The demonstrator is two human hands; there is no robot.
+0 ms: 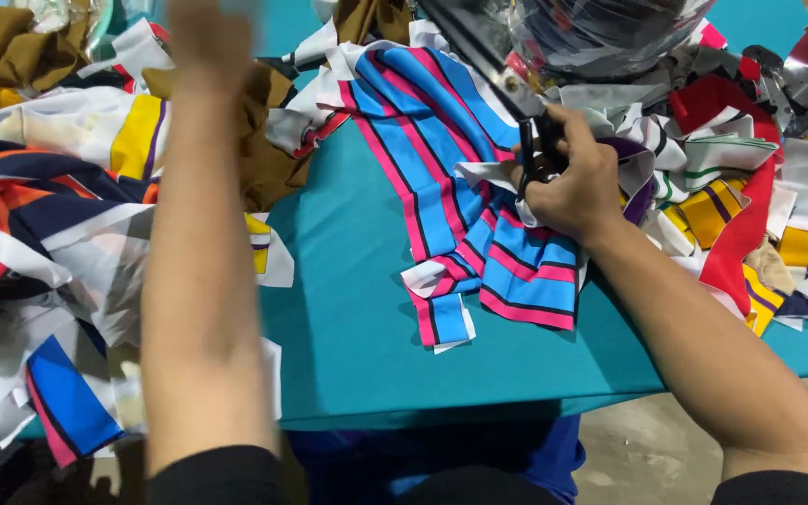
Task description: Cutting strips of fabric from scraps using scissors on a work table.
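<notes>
Your left hand (pixel 208 42) is up at the far edge of view, blurred, so you can't tell how far it's open or whether it has hold of anything. Beneath its forearm lies a heap of printed fabric offcuts (pixel 44 220) in white, navy, orange, yellow and blue, and just right of the hand sits a crumpled brown cloth (pixel 268 140).

Across to your right hand (pixel 572 182): it's curled tight, fingers wrapped through the dark handles of a pair of scissors (pixel 497 75) whose long blades run up and away to the left of the hand. The heel of that hand rests on the blue, pink and black striped fabric (pixel 465 187), which spreads out left of and below the hand on the table.

Right of that hand, another pile of scraps (pixel 750 196): red, yellow, white with green lines, purple. Above it there's a clear plastic bag (pixel 600 33) of bundled cloth.

All of it sits on a teal-covered table (pixel 357 318); past its near edge, right of your forearm, bare grey concrete floor (pixel 647 449).
</notes>
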